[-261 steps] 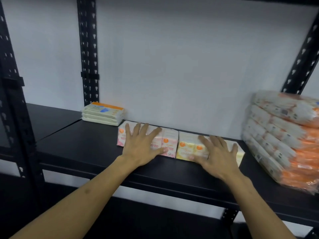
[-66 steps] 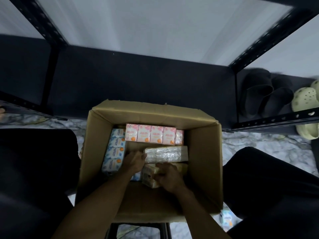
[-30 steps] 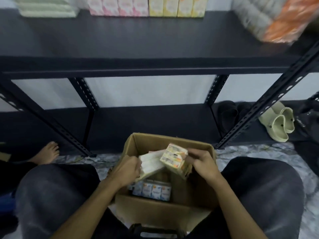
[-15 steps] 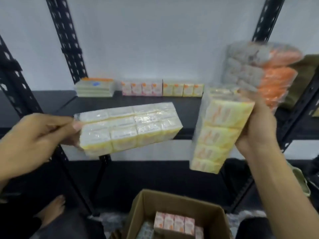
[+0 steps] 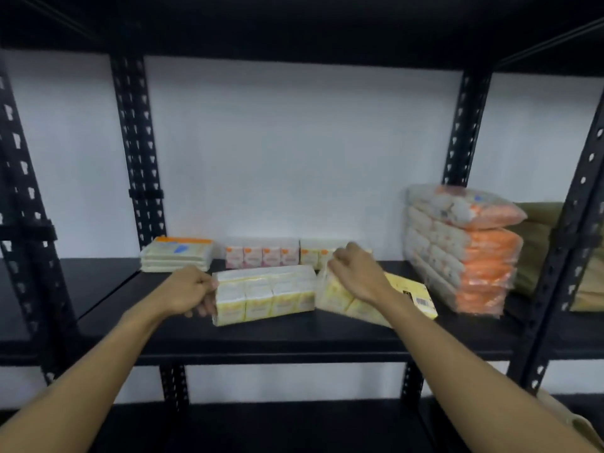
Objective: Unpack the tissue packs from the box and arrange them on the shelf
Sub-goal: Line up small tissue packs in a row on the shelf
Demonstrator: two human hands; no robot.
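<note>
A: Two yellow packs, left one [image 5: 264, 294] flat mid-shelf [image 5: 261, 338], right one [image 5: 346, 297] tilted beside it

B: Left hand [image 5: 188, 291] and right hand [image 5: 358, 273] each grip theirs; back row [image 5: 261, 256] already placed, box unseen

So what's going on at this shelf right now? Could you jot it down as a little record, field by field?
Place: black metal shelf, white wall behind
Left hand: grips the end of a yellow tissue pack lying on the shelf
Right hand: grips a second yellow pack, tilted, blurred
Back row: pink packs, partly hidden yellow ones
Far left: flat pack stack
Right: orange-and-white bundles
</note>
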